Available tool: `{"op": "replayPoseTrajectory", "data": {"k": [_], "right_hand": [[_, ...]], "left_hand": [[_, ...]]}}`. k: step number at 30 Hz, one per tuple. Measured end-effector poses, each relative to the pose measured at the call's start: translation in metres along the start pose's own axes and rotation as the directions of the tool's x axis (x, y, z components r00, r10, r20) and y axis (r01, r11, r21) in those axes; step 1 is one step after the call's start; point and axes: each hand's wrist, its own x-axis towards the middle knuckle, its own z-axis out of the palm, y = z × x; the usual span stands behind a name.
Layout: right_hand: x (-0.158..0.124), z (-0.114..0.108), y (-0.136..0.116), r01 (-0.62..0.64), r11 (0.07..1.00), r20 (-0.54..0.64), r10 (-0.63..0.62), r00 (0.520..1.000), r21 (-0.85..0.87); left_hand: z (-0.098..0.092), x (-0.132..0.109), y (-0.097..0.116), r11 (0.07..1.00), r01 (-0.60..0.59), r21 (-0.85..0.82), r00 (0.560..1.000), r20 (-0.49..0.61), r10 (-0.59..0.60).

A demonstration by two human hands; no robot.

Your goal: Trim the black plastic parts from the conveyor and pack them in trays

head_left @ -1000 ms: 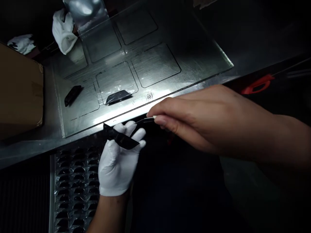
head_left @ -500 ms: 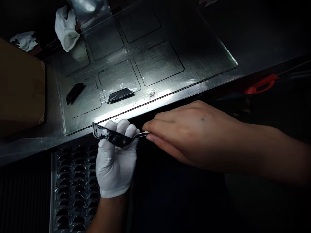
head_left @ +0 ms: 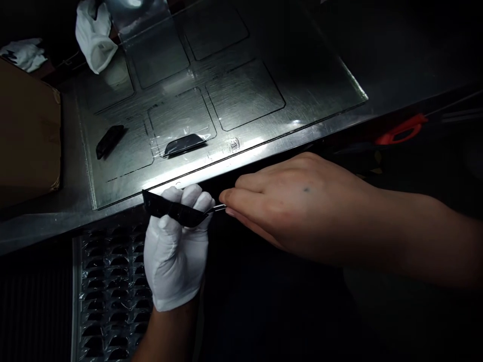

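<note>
My left hand, in a white glove, pinches a black plastic part between thumb and fingers, just in front of the bench edge. The part is long with slanted ends and is tilted; its face looks dark. My bare right hand is closed around a thin metal tool that looks like tweezers. The tool's tip meets the right end of the part; whether it grips anything there I cannot tell. On the glass sheet lie a similar black part on clear film and a smaller black piece.
A cardboard box stands at the left. White gloves and a clear plastic bag lie at the back. Below the bench is a tray with rows of wrapped black parts. A red handle shows at the right.
The black part has turned slightly, so its inner details, lit before, now look dark. Both hands keep their grips. The whole view has shifted a little.
</note>
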Motion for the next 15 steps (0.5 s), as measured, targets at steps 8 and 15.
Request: {"op": "replayPoseTrajectory", "data": {"k": [8, 15], "right_hand": [[-0.0001, -0.0001, 0.0013, -0.018, 0.999, 0.033, 0.017, 0.999, 0.036], [-0.0022, 0.0015, -0.0064, -0.005, 0.999, 0.021, 0.004, 1.000, 0.053]], "left_hand": [[-0.0005, -0.0007, -0.0047, 0.997, -0.066, 0.032, 0.998, -0.015, 0.066], [-0.0039, -0.0038, -0.0074, 0.982, -0.138, 0.130, 0.989, -0.027, 0.142]]}}
